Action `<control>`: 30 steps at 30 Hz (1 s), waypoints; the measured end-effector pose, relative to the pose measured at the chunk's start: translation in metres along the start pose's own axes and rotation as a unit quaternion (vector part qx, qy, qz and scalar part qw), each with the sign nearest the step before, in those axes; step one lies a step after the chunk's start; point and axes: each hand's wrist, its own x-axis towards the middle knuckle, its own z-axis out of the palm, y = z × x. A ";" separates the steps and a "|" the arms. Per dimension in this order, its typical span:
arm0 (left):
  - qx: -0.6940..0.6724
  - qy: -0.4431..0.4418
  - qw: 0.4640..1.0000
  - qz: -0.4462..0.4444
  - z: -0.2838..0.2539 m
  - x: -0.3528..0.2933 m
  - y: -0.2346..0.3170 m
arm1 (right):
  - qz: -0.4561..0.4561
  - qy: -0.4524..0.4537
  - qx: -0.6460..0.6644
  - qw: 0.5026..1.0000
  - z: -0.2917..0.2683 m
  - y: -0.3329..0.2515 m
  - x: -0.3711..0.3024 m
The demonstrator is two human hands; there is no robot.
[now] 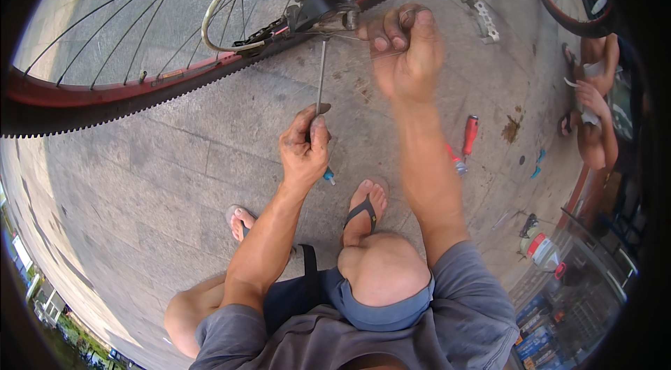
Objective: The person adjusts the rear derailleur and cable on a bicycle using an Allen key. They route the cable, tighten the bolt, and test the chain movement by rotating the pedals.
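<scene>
My left hand (305,148) is closed around a screwdriver with a thin metal shaft (321,76); a bit of its blue end shows below my fist. The shaft points up, its tip at the underside of a bicycle's rear derailleur (321,15). Just right of the derailleur, my right hand (409,48) has its fingers curled in, thumb against them. A thin wire-like cable (383,56) runs from the derailleur to these fingers and looks pinched there. Dark grease marks the fingertips of both hands.
The rear wheel (140,94), with its red rim and black tyre, fills the upper left. A pedal (484,20) hangs at upper right. On the paving lie a red-handled tool (470,134) and a clear plastic bottle (544,253). Another person's hands (591,99) show at the right.
</scene>
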 end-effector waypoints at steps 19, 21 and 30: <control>-0.169 -0.126 0.959 -0.187 -0.020 0.015 0.014 | 0.236 -0.152 -0.332 0.901 -0.005 -0.032 0.056; -0.153 -0.141 0.955 -0.211 -0.025 0.015 0.011 | 0.205 -0.158 -0.425 0.867 -0.005 -0.038 0.056; -0.240 -0.107 0.920 -0.289 -0.031 0.007 -0.004 | 0.006 -0.354 -0.686 0.636 0.036 -0.071 0.038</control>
